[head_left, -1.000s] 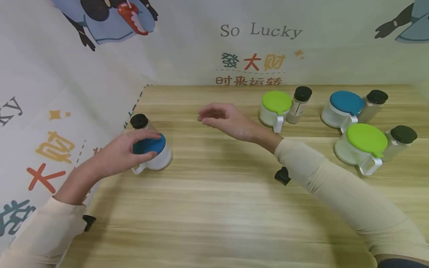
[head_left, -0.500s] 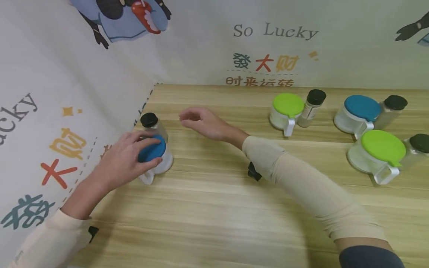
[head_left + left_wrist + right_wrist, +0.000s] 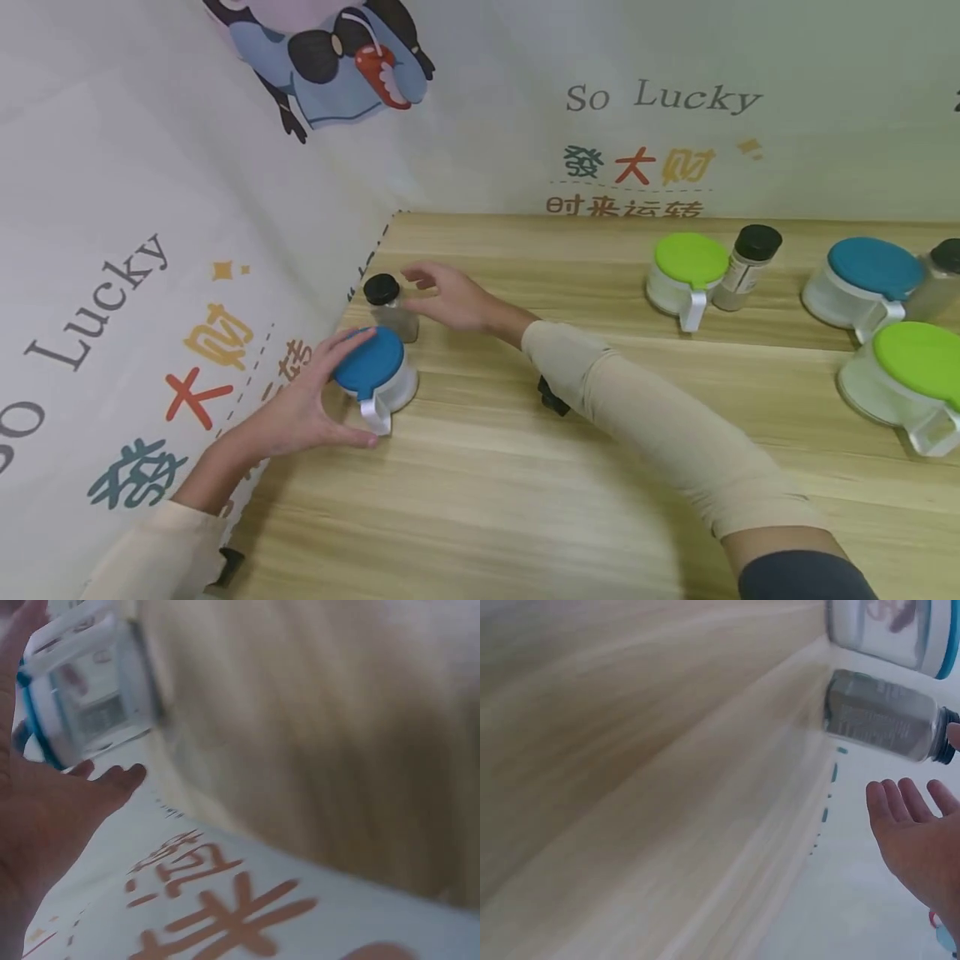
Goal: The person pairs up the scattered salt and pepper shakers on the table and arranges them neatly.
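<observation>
A clear jar with a blue lid (image 3: 370,360) and a white handle stands at the table's left side, its handle toward the front. My left hand (image 3: 303,417) spreads around its left side, fingers by the lid and thumb near the handle. In the left wrist view a gap shows between palm and jar (image 3: 101,709); fingertip contact is unclear. Just behind the jar stands a black-capped seasoning bottle (image 3: 397,323). My right hand (image 3: 453,298) reaches to its right side, fingers extended and thumb close to the cap. The right wrist view shows the bottle (image 3: 881,716) outside the palm.
On the right stand a green-lidded jar (image 3: 690,265), a labelled black-capped bottle (image 3: 738,279), another blue-lidded jar (image 3: 873,271) with a bottle (image 3: 933,287), and a second green-lidded jar (image 3: 918,362). A printed cloth (image 3: 487,125) borders the wooden table (image 3: 480,500) at the back and left.
My right hand has moved left to the black-capped bottle. My left hand has shifted from over the blue lid to the jar's left side, and its fingers have spread. The head view has turned left.
</observation>
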Tool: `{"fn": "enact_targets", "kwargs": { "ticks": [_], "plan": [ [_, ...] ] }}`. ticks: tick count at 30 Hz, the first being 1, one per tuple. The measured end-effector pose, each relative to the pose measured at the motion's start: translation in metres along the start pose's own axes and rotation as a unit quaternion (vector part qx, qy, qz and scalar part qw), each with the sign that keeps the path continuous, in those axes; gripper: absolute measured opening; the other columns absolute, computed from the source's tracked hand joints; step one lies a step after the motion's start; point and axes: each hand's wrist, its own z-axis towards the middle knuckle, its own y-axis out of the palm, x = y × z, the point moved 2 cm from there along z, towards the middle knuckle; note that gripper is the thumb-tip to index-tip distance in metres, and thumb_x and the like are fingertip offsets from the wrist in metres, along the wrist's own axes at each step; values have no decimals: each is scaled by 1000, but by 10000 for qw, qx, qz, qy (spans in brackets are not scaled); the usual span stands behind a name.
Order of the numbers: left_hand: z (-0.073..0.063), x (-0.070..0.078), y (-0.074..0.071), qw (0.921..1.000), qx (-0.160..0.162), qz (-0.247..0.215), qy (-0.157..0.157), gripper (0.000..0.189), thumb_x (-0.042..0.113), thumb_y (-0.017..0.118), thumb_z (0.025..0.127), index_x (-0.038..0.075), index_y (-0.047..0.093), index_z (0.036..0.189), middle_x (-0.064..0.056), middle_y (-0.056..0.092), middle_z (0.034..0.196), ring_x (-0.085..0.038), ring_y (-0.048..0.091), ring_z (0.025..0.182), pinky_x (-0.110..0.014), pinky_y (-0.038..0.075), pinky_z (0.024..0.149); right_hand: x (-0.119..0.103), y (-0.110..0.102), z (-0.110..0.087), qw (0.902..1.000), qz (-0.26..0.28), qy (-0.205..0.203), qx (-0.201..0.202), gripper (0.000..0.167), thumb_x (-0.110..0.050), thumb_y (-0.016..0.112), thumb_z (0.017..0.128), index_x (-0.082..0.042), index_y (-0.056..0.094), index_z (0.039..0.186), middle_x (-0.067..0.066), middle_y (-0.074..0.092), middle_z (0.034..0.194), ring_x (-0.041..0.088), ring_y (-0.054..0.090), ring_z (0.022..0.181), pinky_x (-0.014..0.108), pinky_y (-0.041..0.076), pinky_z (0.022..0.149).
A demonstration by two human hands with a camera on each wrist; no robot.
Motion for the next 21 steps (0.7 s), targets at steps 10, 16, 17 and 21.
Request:
{"fn": "enact_targets", "kwargs": {
  "ticks": [10,16,17,21],
  "plan": [
    [11,-11,16,9988,54,-396,-284,127,33,98,67,28,16,163,-21,21,161,-45,33,140,-66,33,106,1,13,17,9997,65,5,-225,62,-16,73,97,1,43,149,14,53,143,25,49,132,28,41,105],
    [16,-10,17,9968,99,-670,-431,119,30,98,68,33,23,161,-19,27,158,-43,39,136,-64,37,104,2,8,16,9992,-306,-7,-252,61,-17,74,96,0,45,148,12,57,139,24,54,128,28,43,103],
    [16,-11,16,9965,133,-684,-455,118,30,98,68,33,24,161,-19,28,158,-43,39,135,-64,38,104,3,7,16,9992,-317,-21,-260,59,-16,73,97,-1,46,147,12,58,139,24,54,127,28,44,103],
    [13,-13,14,9957,242,-680,-588,117,32,98,68,35,26,160,-18,30,157,-42,41,134,-64,39,103,4,1,12,9992,-156,-162,-344,53,-9,70,98,2,47,145,14,59,136,25,56,125,27,45,101]
  ]
}}
